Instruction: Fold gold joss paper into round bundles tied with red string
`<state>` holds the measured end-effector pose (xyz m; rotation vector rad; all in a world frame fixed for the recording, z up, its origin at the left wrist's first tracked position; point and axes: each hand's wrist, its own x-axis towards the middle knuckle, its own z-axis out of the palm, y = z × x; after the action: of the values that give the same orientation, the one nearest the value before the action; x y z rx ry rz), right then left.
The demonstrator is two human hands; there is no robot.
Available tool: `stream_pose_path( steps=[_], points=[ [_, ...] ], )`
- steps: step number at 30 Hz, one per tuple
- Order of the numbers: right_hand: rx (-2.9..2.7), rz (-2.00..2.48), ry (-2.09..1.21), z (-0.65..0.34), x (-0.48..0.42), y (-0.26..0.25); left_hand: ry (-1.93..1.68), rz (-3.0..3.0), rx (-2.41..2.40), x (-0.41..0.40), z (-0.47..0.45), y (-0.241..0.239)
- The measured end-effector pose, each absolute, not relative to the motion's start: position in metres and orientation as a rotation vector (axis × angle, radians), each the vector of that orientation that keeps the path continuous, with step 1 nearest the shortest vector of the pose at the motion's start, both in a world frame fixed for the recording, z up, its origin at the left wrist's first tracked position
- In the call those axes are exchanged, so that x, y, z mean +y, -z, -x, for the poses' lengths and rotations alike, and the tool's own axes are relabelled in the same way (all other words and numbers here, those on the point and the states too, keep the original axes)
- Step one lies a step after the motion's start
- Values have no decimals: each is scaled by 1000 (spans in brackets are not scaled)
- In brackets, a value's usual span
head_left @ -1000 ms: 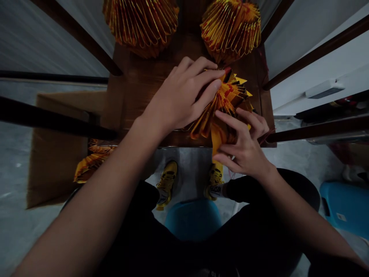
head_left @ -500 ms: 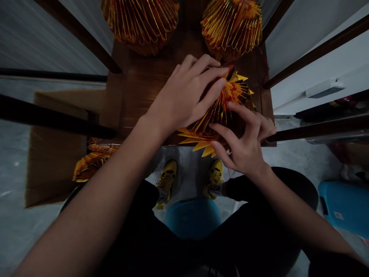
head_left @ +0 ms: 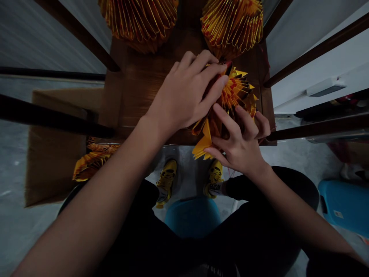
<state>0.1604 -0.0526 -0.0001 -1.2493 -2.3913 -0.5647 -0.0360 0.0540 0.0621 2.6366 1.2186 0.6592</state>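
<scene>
A folded-paper ornament (head_left: 234, 90) of pleated gold, orange and red paper rests near the front right of a wooden seat or stand. My left hand (head_left: 186, 90) curls over its upper left side, hiding much of it, with the fingertips against the pleats near the top. My right hand (head_left: 240, 140) grips the lower right side, its fingers bent on the folds. The right thumb lies by the pointed yellow paper flaps (head_left: 204, 143), which hang over the wood's front edge. A thin red string shows below that hand.
Two larger pleated-paper ornaments (head_left: 141, 23) (head_left: 233, 25) stand at the back of the wooden surface (head_left: 135, 88). Dark wooden bars rise at both sides. An open cardboard box (head_left: 49, 161) holds more folded paper (head_left: 90, 165). A blue stool (head_left: 193, 217) stands between my legs; a blue plastic item (head_left: 346, 207) lies right.
My right hand's fingers have shifted on the ornament, the index finger moving up and left. The lower yellow flaps have been bunched and now stand up more. The left hand stays nearly in place.
</scene>
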Motion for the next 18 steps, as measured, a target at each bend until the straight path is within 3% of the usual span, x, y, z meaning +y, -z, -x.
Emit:
stream_pose_path(
  steps=[6,12,18],
  points=[
    [-2415,1074,308,-176,-52,-12,-547,-2666,1350,50,34,-66],
    [-2058,1211,314,-186,-46,-18,-506,-2673,1477,40,29,-70],
    [-2217,1502,271,-178,-47,-12,-428,-2652,1511,40,28,-72]
  ],
)
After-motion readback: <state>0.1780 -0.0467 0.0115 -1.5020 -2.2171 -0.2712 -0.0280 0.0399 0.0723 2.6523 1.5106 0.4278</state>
